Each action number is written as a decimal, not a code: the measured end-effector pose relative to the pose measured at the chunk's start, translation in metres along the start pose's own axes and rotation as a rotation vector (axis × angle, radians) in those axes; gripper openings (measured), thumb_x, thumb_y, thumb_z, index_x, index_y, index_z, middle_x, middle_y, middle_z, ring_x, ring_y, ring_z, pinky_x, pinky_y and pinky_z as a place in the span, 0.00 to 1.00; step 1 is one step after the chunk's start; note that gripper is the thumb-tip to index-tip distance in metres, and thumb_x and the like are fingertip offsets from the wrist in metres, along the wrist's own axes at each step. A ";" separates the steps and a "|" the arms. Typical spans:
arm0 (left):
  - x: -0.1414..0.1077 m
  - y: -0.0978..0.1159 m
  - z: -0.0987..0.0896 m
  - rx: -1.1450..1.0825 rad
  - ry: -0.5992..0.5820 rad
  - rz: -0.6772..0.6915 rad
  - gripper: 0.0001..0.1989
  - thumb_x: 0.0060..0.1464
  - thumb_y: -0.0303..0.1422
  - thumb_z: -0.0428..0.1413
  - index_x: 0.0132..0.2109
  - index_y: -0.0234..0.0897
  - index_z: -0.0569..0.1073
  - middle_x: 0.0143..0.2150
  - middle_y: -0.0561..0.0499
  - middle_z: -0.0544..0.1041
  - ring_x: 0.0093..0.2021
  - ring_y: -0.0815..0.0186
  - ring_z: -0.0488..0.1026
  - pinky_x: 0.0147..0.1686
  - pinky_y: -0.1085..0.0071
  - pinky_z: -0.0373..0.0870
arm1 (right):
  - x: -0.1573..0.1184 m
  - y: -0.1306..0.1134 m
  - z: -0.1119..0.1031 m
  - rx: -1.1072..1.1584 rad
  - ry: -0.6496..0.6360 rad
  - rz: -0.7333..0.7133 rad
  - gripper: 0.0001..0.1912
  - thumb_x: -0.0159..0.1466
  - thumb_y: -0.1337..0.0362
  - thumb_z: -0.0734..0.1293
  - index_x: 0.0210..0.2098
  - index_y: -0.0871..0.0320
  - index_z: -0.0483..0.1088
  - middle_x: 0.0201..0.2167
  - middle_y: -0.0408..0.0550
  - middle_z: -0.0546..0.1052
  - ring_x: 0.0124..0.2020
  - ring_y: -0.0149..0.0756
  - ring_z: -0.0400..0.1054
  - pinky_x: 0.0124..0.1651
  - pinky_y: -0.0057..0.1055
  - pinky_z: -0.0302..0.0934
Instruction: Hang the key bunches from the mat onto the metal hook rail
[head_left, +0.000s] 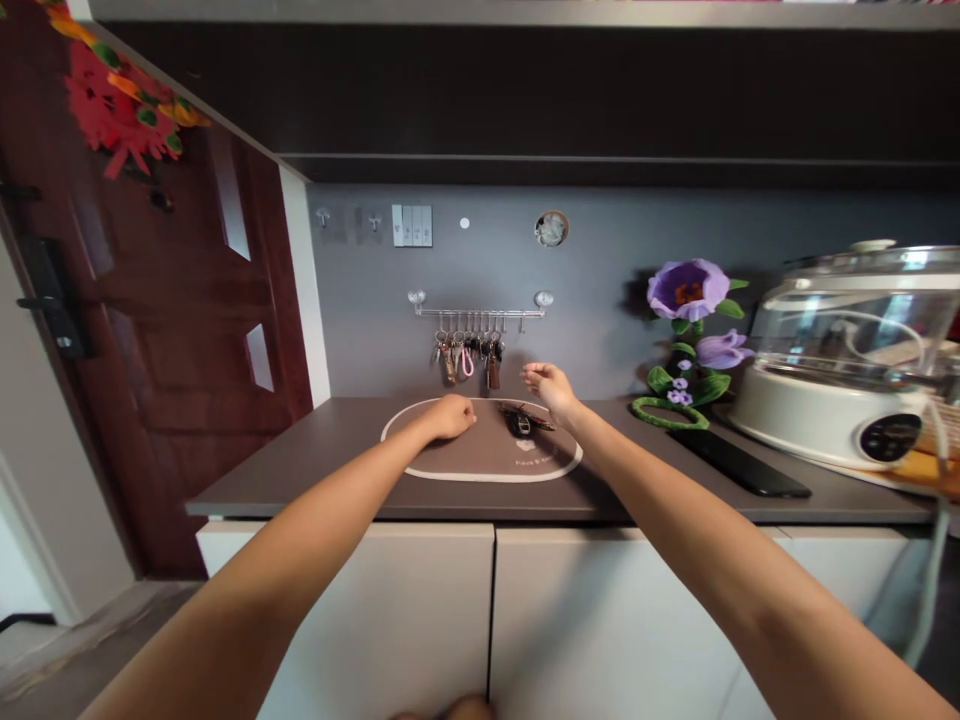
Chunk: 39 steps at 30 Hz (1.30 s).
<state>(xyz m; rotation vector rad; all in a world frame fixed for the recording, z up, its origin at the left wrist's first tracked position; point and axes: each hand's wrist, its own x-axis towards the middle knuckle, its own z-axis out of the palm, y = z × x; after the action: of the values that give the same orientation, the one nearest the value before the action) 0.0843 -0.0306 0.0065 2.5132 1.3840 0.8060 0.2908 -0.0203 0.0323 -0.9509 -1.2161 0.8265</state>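
Observation:
My left hand (451,416) lies on the left half of a brown oval mat (450,462) with a pale rim, its fingers curled into a loose fist. No object shows in it. My right hand (550,388) is raised above the back right of the mat, with fingers loosely bent and apart and nothing visible in them. Below and left of it, a black car key (520,426) and a dark, thin bundle (536,415) lie on the mat. Several keys (493,360) and a pink loop (467,362) hang from a clear hook rail (480,314) behind the hands.
On the right stand purple fabric flowers (688,290) with a green ring base, a black phone (739,462) and a white appliance (825,410) with a clear top. A dark shelf (525,100) overhangs the counter (300,450). A brown door (187,400) is at left.

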 end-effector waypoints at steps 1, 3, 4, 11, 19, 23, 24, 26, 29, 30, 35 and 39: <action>0.002 0.006 0.002 0.002 0.007 -0.005 0.08 0.43 0.34 0.54 0.27 0.32 0.74 0.25 0.49 0.74 0.26 0.69 0.67 0.30 0.75 0.60 | -0.005 0.003 -0.003 -0.021 0.000 -0.012 0.05 0.50 0.71 0.63 0.28 0.60 0.66 0.27 0.44 0.72 0.27 0.26 0.64 0.32 0.25 0.57; 0.005 0.019 0.008 -0.006 0.023 -0.008 0.09 0.44 0.35 0.54 0.27 0.32 0.74 0.25 0.49 0.74 0.26 0.68 0.67 0.30 0.75 0.60 | -0.013 0.010 -0.009 -0.060 0.009 -0.038 0.06 0.50 0.70 0.62 0.30 0.60 0.65 0.28 0.44 0.72 0.29 0.27 0.64 0.34 0.26 0.57; 0.007 0.026 0.012 -0.013 0.031 -0.008 0.10 0.44 0.36 0.53 0.27 0.32 0.74 0.25 0.48 0.74 0.27 0.68 0.67 0.30 0.75 0.60 | -0.017 0.014 -0.011 -0.077 0.014 -0.048 0.06 0.50 0.69 0.62 0.30 0.59 0.65 0.28 0.44 0.72 0.29 0.27 0.64 0.35 0.27 0.57; 0.020 0.053 0.037 -0.052 0.034 -0.042 0.15 0.47 0.39 0.51 0.27 0.31 0.73 0.25 0.47 0.73 0.26 0.67 0.67 0.28 0.73 0.58 | -0.030 0.037 -0.029 -0.333 0.056 -0.205 0.06 0.52 0.69 0.61 0.30 0.57 0.66 0.27 0.43 0.71 0.30 0.29 0.64 0.40 0.31 0.58; 0.016 0.064 0.047 -0.060 0.014 -0.104 0.22 0.41 0.50 0.53 0.31 0.33 0.73 0.28 0.47 0.75 0.31 0.63 0.69 0.28 0.73 0.59 | -0.024 0.042 -0.031 -0.609 0.103 -0.262 0.09 0.54 0.71 0.57 0.32 0.58 0.66 0.30 0.46 0.73 0.32 0.30 0.66 0.43 0.32 0.59; 0.013 0.066 0.051 0.030 0.032 -0.069 0.26 0.36 0.53 0.54 0.35 0.35 0.72 0.36 0.45 0.75 0.35 0.60 0.70 0.29 0.72 0.60 | -0.024 0.042 -0.030 -0.632 0.098 -0.262 0.10 0.53 0.71 0.56 0.31 0.59 0.66 0.29 0.46 0.73 0.31 0.30 0.66 0.42 0.31 0.59; 0.013 0.066 0.052 0.054 0.041 -0.068 0.27 0.35 0.53 0.54 0.36 0.35 0.72 0.37 0.44 0.74 0.36 0.59 0.70 0.29 0.71 0.60 | -0.024 0.042 -0.030 -0.634 0.097 -0.265 0.10 0.53 0.72 0.56 0.31 0.59 0.66 0.29 0.46 0.73 0.31 0.30 0.66 0.42 0.31 0.59; 0.013 0.064 0.054 0.091 0.058 -0.072 0.28 0.37 0.53 0.53 0.38 0.35 0.71 0.39 0.43 0.74 0.37 0.58 0.69 0.30 0.70 0.60 | -0.024 0.043 -0.030 -0.640 0.094 -0.268 0.10 0.52 0.72 0.56 0.31 0.59 0.66 0.29 0.46 0.73 0.31 0.30 0.65 0.41 0.31 0.59; 0.014 0.060 0.056 0.115 0.065 -0.075 0.25 0.40 0.51 0.52 0.38 0.35 0.71 0.39 0.43 0.74 0.37 0.59 0.69 0.30 0.70 0.60 | -0.024 0.044 -0.029 -0.655 0.086 -0.278 0.10 0.52 0.72 0.56 0.30 0.59 0.66 0.28 0.46 0.72 0.30 0.30 0.65 0.41 0.31 0.59; 0.014 0.059 0.056 0.115 0.062 -0.072 0.24 0.41 0.50 0.52 0.38 0.35 0.71 0.38 0.43 0.74 0.36 0.59 0.70 0.30 0.71 0.60 | -0.024 0.044 -0.029 -0.660 0.086 -0.281 0.10 0.52 0.72 0.56 0.30 0.59 0.66 0.28 0.46 0.72 0.30 0.30 0.65 0.41 0.31 0.59; 0.013 0.057 0.056 0.086 0.067 -0.074 0.18 0.42 0.45 0.53 0.34 0.35 0.71 0.35 0.44 0.74 0.34 0.61 0.69 0.30 0.72 0.59 | -0.024 0.043 -0.028 -0.679 0.086 -0.279 0.10 0.53 0.72 0.56 0.30 0.59 0.67 0.28 0.46 0.72 0.30 0.30 0.65 0.41 0.31 0.59; 0.011 0.054 0.053 -0.009 0.106 -0.136 0.17 0.42 0.41 0.54 0.36 0.34 0.70 0.36 0.46 0.74 0.35 0.63 0.69 0.31 0.73 0.59 | -0.026 0.040 -0.027 -0.706 0.091 -0.259 0.10 0.53 0.72 0.56 0.30 0.59 0.67 0.29 0.46 0.73 0.30 0.30 0.65 0.41 0.31 0.59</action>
<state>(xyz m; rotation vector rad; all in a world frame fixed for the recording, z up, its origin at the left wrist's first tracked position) 0.1568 -0.0458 -0.0124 2.3696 1.5616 0.9277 0.3126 -0.0321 -0.0169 -1.3345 -1.5456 0.1278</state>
